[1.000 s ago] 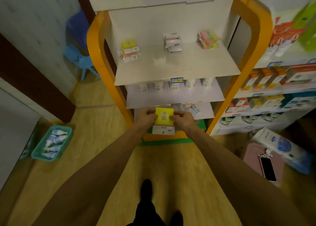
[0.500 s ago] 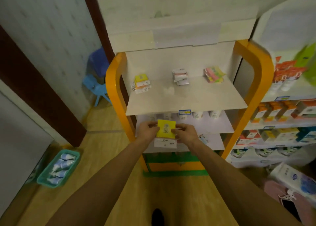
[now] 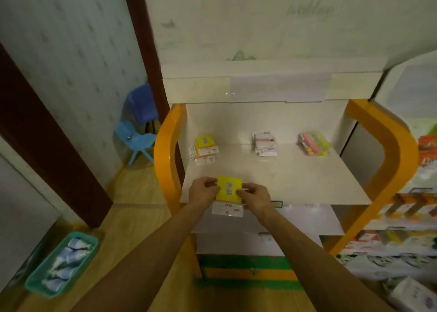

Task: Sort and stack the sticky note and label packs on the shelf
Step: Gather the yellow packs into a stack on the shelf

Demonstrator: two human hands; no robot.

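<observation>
A yellow sticky note pack (image 3: 229,189) with a white label end is held over the front edge of the top shelf (image 3: 295,177). My left hand (image 3: 203,190) pinches its left side and my right hand (image 3: 255,197) pinches its right side. At the back left of the shelf lies a stack of yellow and orange sticky note packs (image 3: 204,150). A pile of white label packs (image 3: 264,144) sits at the back middle. Pink and green sticky note packs (image 3: 314,144) lie at the back right.
The shelf unit has an orange frame (image 3: 165,160) on both sides, with lower shelves holding small goods. More stocked shelves (image 3: 402,217) stand on the right. A teal basket (image 3: 61,264) of tubes sits on the floor at left, blue chairs (image 3: 139,132) behind.
Both hands have lifted the yellow pack from the height of the lower shelves up to the front edge of the top shelf. The camera has tilted upward.
</observation>
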